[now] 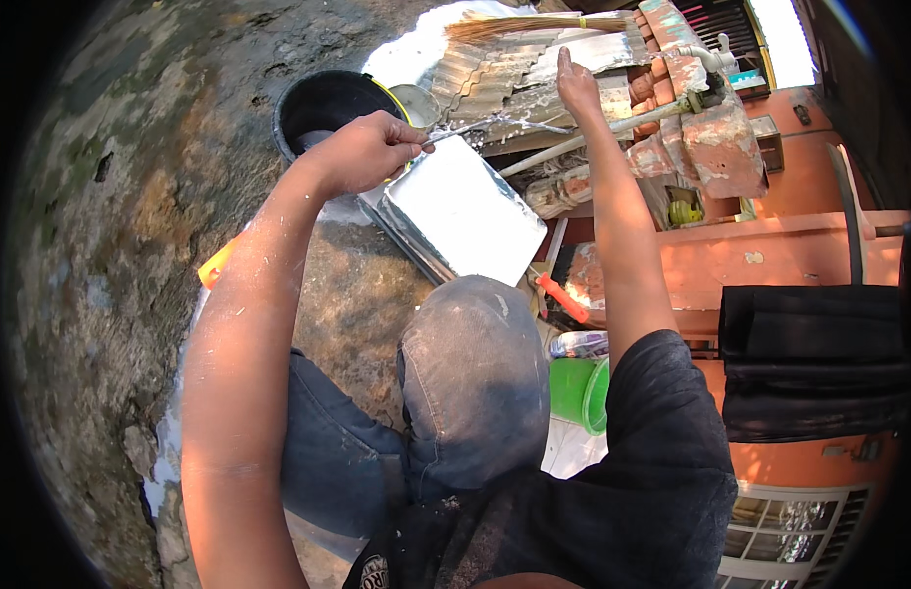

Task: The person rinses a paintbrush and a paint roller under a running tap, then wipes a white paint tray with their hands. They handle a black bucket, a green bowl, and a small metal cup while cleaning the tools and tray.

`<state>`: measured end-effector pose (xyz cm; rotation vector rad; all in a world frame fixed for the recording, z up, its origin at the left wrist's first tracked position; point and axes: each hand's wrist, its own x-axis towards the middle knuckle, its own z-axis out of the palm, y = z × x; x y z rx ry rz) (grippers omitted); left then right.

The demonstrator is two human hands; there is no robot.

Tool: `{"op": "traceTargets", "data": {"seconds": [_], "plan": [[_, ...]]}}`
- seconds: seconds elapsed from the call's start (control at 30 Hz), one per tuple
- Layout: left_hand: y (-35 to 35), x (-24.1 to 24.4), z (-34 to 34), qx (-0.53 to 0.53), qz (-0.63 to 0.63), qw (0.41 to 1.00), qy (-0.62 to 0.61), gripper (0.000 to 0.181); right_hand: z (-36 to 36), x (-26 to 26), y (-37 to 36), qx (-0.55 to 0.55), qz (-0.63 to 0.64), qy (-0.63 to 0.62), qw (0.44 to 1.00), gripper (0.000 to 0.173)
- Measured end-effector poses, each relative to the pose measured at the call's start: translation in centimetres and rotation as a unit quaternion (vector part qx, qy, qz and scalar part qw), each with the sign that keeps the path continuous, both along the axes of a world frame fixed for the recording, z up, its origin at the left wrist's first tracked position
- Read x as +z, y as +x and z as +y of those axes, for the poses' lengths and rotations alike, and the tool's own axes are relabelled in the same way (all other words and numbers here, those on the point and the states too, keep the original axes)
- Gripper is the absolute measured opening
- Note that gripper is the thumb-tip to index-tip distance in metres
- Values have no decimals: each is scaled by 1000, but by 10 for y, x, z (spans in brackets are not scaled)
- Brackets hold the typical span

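My left hand [378, 151] pinches a thin grey rod [455, 132] that points right, above the far edge of a bright white rectangular surface [466, 210] with dark sides; whether it is a panel or a filled tray, I cannot tell. White splashes or strands lie around the rod's far part. My right hand [577, 85] is raised above corrugated sheets [525, 92], one finger extended and the others curled, with nothing visible in it. Behind my left hand stands a black bucket [315, 110] with a yellow edge, beside a small round container [417, 107] holding pale material.
A straw broom [529, 26] lies on the sheets. A pale pipe [595, 140] crosses below my right forearm, near a broken masonry post [720, 147]. An orange-handled tool [562, 298] and green bucket [573, 394] are beside my knee. Rough stained ground [109, 221] spans the left.
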<state>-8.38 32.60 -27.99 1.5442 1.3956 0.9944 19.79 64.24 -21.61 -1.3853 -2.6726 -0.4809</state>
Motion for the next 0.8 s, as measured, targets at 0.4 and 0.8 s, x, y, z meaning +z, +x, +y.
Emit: {"op": "traceTargets", "data": {"seconds": [0.4,0.8], "plan": [[-26,15,-5,-20,-190,972,-138,30,-7,-12,5,81,275,-44,957,39],[-30,12,-4,-40,-183,968,-167,31,-20,21,25,4,391,-448,804,35]]}}
